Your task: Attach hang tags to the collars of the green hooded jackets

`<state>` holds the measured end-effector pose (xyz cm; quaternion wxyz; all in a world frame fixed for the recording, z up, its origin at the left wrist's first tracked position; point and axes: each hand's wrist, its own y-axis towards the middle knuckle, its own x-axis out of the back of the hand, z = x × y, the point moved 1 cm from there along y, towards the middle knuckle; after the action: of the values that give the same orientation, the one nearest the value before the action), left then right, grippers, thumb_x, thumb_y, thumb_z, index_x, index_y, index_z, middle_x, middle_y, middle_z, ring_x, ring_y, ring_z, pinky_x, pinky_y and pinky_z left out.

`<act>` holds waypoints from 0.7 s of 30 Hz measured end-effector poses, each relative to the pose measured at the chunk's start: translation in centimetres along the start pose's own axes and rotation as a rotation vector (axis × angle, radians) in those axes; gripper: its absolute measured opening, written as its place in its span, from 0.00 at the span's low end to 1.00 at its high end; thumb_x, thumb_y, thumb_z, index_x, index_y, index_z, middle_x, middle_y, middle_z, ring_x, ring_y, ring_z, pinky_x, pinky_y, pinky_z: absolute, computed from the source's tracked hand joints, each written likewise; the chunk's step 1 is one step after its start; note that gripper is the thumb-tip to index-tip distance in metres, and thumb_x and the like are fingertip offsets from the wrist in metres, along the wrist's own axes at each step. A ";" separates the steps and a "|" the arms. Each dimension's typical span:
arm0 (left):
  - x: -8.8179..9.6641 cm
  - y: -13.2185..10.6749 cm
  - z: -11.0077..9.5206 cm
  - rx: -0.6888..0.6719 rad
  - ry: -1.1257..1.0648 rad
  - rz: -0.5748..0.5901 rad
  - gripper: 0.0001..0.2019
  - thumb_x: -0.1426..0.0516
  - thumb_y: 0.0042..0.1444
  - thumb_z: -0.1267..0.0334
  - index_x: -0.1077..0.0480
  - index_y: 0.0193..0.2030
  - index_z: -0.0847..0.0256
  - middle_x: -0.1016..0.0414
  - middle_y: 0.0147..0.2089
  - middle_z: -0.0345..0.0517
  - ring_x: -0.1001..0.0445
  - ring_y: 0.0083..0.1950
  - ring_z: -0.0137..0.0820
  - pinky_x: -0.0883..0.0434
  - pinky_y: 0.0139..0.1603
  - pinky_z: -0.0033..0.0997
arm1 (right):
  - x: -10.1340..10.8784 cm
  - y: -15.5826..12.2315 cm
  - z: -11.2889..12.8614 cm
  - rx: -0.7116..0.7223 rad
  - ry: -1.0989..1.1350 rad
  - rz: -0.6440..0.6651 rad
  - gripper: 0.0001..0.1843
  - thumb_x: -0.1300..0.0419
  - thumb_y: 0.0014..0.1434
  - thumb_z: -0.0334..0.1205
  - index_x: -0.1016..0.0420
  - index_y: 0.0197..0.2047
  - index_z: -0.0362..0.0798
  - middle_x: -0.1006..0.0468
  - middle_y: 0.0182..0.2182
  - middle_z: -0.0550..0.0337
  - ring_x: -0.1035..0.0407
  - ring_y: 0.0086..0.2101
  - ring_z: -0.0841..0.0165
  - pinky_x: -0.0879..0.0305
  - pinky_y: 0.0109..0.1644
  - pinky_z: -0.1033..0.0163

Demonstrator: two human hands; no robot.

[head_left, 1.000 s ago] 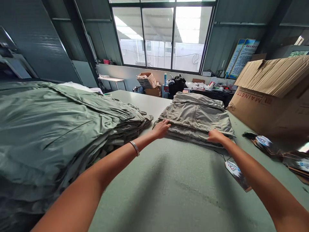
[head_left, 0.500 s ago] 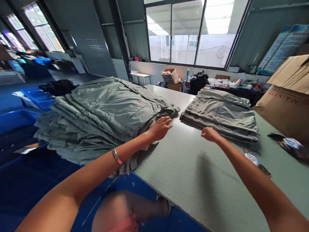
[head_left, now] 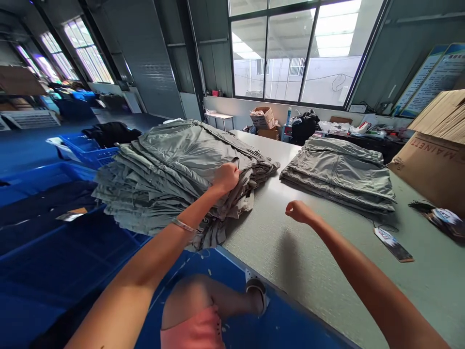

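- A garment packing workshop
- Stacked folded garments (head_left: 181, 162) beneath the left fingers (head_left: 232, 170)
- Blue plastic crates (head_left: 89, 151) beyond the left fingers
- Printed hang tag (head_left: 393, 245) and MAINETTI cardboard carton (head_left: 432, 167) right of the right fingers (head_left: 293, 208)

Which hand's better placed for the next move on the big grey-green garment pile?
Left, probably. The left hand rests on the tall pile of folded grey-green garments, at its upper layers. The right hand is curled and apart from it, over the pale green table, nearer the smaller folded grey stack.

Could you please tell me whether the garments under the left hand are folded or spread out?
Folded: the garments lie layered in a stack on the table, their edges showing.
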<state>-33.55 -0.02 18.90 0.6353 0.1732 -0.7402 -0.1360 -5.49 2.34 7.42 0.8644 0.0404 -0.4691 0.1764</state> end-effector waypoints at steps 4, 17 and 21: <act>2.0 -2.5 -1.3 -0.129 -0.102 -0.013 0.10 0.47 0.60 0.62 0.32 0.29 0.62 0.25 0.37 0.51 0.29 0.40 0.36 0.33 0.42 0.32 | -0.9 -0.2 0.8 -0.038 0.214 0.030 0.10 0.39 0.58 0.41 0.23 0.32 0.42 0.21 0.28 0.54 0.25 0.34 0.62 0.33 0.40 0.63; 6.1 -15.4 -9.1 -0.551 -0.552 0.306 0.12 0.50 0.65 0.60 0.37 0.30 0.60 0.30 0.33 0.43 0.33 0.34 0.30 0.36 0.36 0.30 | -4.2 1.4 1.0 -0.194 1.415 -0.334 0.18 0.50 0.62 0.48 0.35 0.51 0.46 0.22 0.40 0.49 0.26 0.47 0.59 0.26 0.47 0.56; 4.5 -17.2 -11.4 -0.597 -0.556 0.422 0.10 0.49 0.64 0.63 0.37 0.30 0.60 0.30 0.32 0.43 0.34 0.32 0.30 0.38 0.34 0.30 | -1.2 0.5 -2.8 -0.270 1.336 -0.504 0.31 0.43 0.51 0.36 0.43 0.59 0.50 0.22 0.39 0.57 0.25 0.39 0.63 0.25 0.39 0.62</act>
<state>-21.50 -17.30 17.40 0.4486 -0.2149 -0.8301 -0.2523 -4.01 3.10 4.84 0.9782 -0.0762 0.1651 -0.1008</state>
